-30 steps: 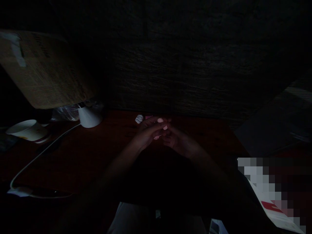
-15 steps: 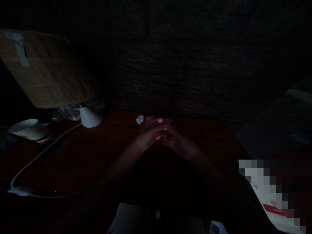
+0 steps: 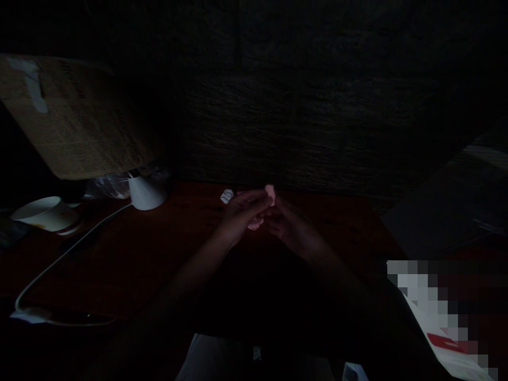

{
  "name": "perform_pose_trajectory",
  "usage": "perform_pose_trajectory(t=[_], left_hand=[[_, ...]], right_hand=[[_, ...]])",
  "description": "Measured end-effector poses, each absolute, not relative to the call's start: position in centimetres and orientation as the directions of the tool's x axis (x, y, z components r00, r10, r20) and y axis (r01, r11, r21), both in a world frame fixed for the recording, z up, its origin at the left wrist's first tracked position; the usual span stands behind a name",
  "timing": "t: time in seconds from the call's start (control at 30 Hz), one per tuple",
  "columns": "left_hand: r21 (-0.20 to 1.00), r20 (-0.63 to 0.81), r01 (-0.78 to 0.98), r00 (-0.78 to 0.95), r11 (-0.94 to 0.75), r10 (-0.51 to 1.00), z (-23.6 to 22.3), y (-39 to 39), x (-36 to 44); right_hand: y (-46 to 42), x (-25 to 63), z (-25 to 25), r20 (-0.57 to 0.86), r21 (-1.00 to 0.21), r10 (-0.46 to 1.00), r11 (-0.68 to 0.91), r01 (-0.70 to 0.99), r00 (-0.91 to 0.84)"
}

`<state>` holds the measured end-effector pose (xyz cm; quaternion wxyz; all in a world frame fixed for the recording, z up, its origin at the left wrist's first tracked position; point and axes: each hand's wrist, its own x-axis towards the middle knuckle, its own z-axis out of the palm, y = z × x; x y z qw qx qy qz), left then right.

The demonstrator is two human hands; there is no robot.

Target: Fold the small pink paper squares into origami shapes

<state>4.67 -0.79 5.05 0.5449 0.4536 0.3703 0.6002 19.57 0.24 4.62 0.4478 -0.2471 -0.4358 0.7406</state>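
Note:
In the dim light my left hand (image 3: 240, 212) and my right hand (image 3: 296, 230) meet over the table. Between their fingertips is a small pink lump (image 3: 270, 193), perhaps modelling clay, pinched from both sides. A second pink lump (image 3: 255, 224) shows below the left fingers; whether it lies on the table or touches the hand I cannot tell. A white crumpled-looking lump (image 3: 227, 196) lies just left of my left hand. Part of something pink behind that hand is mostly hidden. Most of the right fingers are in shadow.
On the dark reddish table (image 3: 159, 254) stand a white cone-shaped base (image 3: 147, 193) with a cable (image 3: 75, 241) and a paper cup (image 3: 47, 214) at left. Brown printed cardboard (image 3: 83, 119) hangs above them. A pale, partly pixelated object (image 3: 432, 323) is at lower right.
The pink lump between my fingertips has risen slightly and now stands more upright. My fingers have closed in around it, and more of the lower pink lump shows.

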Motion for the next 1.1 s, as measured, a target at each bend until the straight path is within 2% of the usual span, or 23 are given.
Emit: perform_pose_trajectory(t=[0.07,0.17,0.23,0.43,0.57,0.87,1.1], left_hand=[[0.943,0.152,-0.297,-0.012,-0.149,0.988,5.1,-0.8,4.5],[0.951,0.143,-0.274,-0.023,-0.143,0.99,5.2,-0.9,4.4],[0.961,0.123,-0.251,-0.002,-0.12,0.992,5.2,-0.9,4.4],[0.974,0.165,-0.176,0.135,-0.141,0.977,5.1,-1.2,4.8],[0.965,0.175,-0.236,0.237,-0.118,0.956,5.1,-1.3,5.1],[0.931,0.166,-0.359,0.263,-0.063,0.951,5.1,-1.5,5.6],[0.932,0.153,-0.358,0.246,-0.057,0.957,5.0,-1.4,5.5]], right_hand=[[0.6,20.1,4.7,0.061,-0.918,0.899,-0.12,-0.377,-0.434],[1.1,21.0,5.3,0.112,-0.916,0.935,-0.034,-0.399,-0.336],[1.3,21.6,5.8,0.094,-0.906,0.938,-0.058,-0.418,-0.334],[1.5,22.8,6.1,0.022,-0.894,0.83,-0.234,-0.383,-0.558],[1.6,23.3,5.8,0.008,-0.891,0.779,-0.279,-0.358,-0.627],[1.4,23.4,6.0,0.073,-0.909,0.75,-0.222,-0.353,-0.658],[1.3,23.3,5.9,0.091,-0.917,0.765,-0.185,-0.353,-0.638]])
